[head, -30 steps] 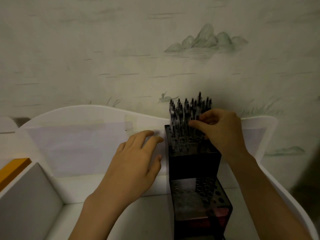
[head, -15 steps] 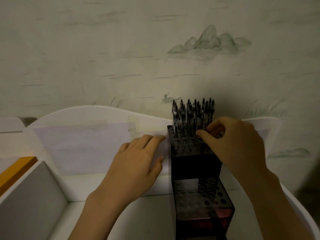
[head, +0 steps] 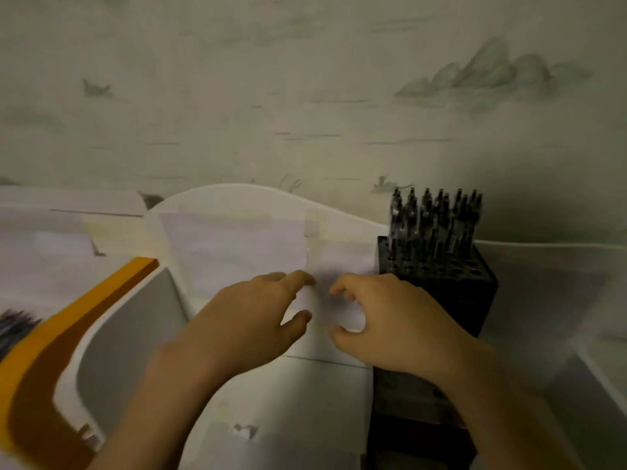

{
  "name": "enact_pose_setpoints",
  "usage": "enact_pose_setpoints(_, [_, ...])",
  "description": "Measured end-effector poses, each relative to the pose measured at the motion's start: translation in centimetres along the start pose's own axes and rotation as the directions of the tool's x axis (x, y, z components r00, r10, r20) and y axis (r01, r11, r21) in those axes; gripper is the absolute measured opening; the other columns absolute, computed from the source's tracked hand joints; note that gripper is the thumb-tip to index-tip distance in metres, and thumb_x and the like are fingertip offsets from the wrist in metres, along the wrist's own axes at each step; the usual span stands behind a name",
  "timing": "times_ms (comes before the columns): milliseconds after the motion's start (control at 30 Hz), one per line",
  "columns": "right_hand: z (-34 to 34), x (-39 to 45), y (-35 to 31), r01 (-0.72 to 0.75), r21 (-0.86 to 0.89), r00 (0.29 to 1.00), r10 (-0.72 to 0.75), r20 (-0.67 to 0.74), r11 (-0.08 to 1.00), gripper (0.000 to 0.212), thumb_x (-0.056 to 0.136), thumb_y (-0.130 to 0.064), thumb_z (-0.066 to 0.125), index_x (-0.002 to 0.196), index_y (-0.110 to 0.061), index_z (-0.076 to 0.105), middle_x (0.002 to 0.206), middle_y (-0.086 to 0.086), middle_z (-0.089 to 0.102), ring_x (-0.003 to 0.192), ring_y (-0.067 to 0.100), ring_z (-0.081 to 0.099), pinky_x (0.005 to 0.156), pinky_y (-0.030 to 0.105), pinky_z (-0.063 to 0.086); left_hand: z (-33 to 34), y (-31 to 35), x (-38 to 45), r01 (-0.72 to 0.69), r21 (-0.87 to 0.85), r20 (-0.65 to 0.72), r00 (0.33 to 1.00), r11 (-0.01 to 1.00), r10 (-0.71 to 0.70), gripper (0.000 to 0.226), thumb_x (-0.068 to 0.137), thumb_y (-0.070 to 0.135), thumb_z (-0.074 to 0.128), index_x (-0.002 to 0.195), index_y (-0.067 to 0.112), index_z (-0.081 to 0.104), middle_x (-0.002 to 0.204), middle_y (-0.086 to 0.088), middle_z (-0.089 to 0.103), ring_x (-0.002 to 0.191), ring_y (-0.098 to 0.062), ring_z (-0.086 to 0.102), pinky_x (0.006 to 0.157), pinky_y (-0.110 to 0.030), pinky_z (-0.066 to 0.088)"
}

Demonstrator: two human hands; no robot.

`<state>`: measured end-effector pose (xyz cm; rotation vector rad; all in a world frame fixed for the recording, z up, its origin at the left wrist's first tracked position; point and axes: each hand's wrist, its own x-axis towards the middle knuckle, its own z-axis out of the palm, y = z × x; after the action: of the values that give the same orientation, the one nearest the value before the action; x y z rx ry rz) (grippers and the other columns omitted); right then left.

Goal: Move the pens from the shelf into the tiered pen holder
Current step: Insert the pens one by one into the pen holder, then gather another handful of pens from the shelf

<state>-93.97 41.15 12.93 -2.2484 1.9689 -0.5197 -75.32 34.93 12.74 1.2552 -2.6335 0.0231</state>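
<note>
Pale wallpaper (head: 237, 96) with faint painted hills and birds fills everything behind your white shelf (head: 271, 395), and the whole shot is a bit smeared. Your left hand (head: 244, 327) and right hand (head: 393, 327) sit side by side in the middle, just in front of the shelf's curved back panel (head: 237, 239), both loosely curled with thumb and fingers apart, and neither one's got anything in it as far as I can see. They're close together but not touching. Your right hand is hovering just beside the left face of the black tiered pen holder (head: 451, 300), with that wrist crossing in front of its lower step, which is mostly hidden. Up on the top tier there's a tight bunch of pens (head: 434, 218) standing upright in the back rows, while the front holes look empty. Those pens are above and to the right of your right hand, clear of it. Way off to your left, past an orange edge (head: 68, 320), there's a dark blurry cluster (head: 13, 329) at the frame edge, too smeared to call.
</note>
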Motion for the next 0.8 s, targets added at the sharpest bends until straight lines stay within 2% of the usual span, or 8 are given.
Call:
enact_pose_setpoints(200, [0.8, 2.3, -3.3, 0.136, -0.031, 0.989, -0.134, 0.055, 0.99, 0.059, 0.084, -0.057, 0.057, 0.137, -0.033, 0.043, 0.132, -0.01, 0.056, 0.115, 0.014, 0.056, 0.09, 0.033, 0.051, -1.9, -2.6, -4.4, 0.183, 0.015, 0.012, 0.983, 0.983, -0.184, 0.05, 0.094, 0.053, 0.047, 0.14, 0.045, 0.027, 0.126, 0.014, 0.057, 0.109, -0.005, 0.056, 0.089, -0.028, 0.052])
enact_pose_setpoints(333, [1.9, 3.9, -6.7, 0.217, 0.012, 0.975, -0.217, 0.045, 0.976, 0.058, 0.084, -0.058, 0.057, 0.135, -0.035, 0.043, 0.13, -0.011, 0.057, 0.115, 0.014, 0.056, 0.087, 0.031, 0.05, -3.3, -4.1, -8.2, 0.281, 0.045, -0.01, 0.96, 0.959, -0.281, 0.053, 0.094, 0.053, 0.047, 0.142, 0.045, 0.026, 0.131, 0.014, 0.054, 0.113, -0.007, 0.056, 0.089, -0.026, 0.051])
enact_pose_setpoints(467, [3.5, 4.9, -10.8, 0.303, 0.066, 0.952, -0.306, 0.035, 0.951, 0.058, 0.083, -0.059, 0.058, 0.134, -0.035, 0.044, 0.127, -0.011, 0.057, 0.113, 0.014, 0.056, 0.086, 0.032, 0.05, -4.2, -6.3, -12.3, 0.365, 0.055, -0.025, 0.931, 0.929, -0.364, 0.054, 0.094, 0.053, 0.047, 0.142, 0.043, 0.026, 0.135, 0.012, 0.05, 0.112, -0.011, 0.057, 0.091, -0.035, 0.052])
enact_pose_setpoints(567, [5.0, 5.6, -14.1, 0.365, 0.086, 0.927, -0.37, 0.054, 0.927, 0.06, 0.083, -0.06, 0.058, 0.136, -0.034, 0.043, 0.128, -0.01, 0.057, 0.112, 0.014, 0.057, 0.088, 0.032, 0.05, -4.5, -8.4, -15.3, 0.429, 0.052, -0.045, 0.903, 0.902, -0.427, 0.054, 0.094, 0.055, 0.047, 0.142, 0.044, 0.027, 0.138, 0.013, 0.047, 0.114, -0.009, 0.055, 0.092, -0.033, 0.052])
enact_pose_setpoints(800, [9.2, 8.0, -23.0, 0.475, 0.098, 0.875, -0.481, 0.051, 0.874, 0.062, 0.084, -0.062, 0.057, 0.136, -0.032, 0.042, 0.13, -0.01, 0.057, 0.114, 0.014, 0.057, 0.089, 0.034, 0.051, -5.9, -15.8, -21.8, 0.537, 0.046, -0.098, 0.842, 0.843, -0.531, 0.056, 0.092, 0.053, 0.051, 0.141, 0.045, 0.026, 0.141, 0.012, 0.048, 0.121, -0.011, 0.052, 0.093, -0.036, 0.052])
